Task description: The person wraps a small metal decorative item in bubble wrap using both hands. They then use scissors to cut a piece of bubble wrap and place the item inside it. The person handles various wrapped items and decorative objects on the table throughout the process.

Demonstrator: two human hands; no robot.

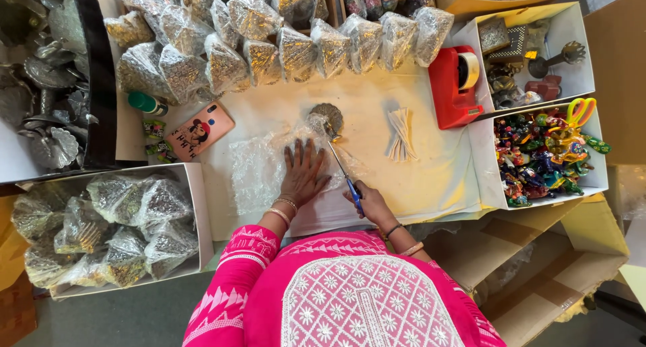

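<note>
Two hands at work on white paper (404, 179). Left hand (303, 175) spread flat, fingers fully open, pressing down clear bubble wrap (259, 165). Right hand (369, 202) closed around blue-handled scissors (342, 168), blades long and thin, tips reaching toward a small shell-shaped metal piece (328, 119) lying at the wrap's far edge. Wrap crinkled, glossy, see-through. Red tape dispenser (454, 88) well apart, beside cut strips (402, 133).

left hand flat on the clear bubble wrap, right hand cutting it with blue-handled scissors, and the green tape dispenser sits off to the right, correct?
Not quite: the head view shows the plastic tape dispenser is red, not green. The rest holds: the left hand lies flat on the clear bubble wrap, and the right hand works the blue-handled scissors.
</note>
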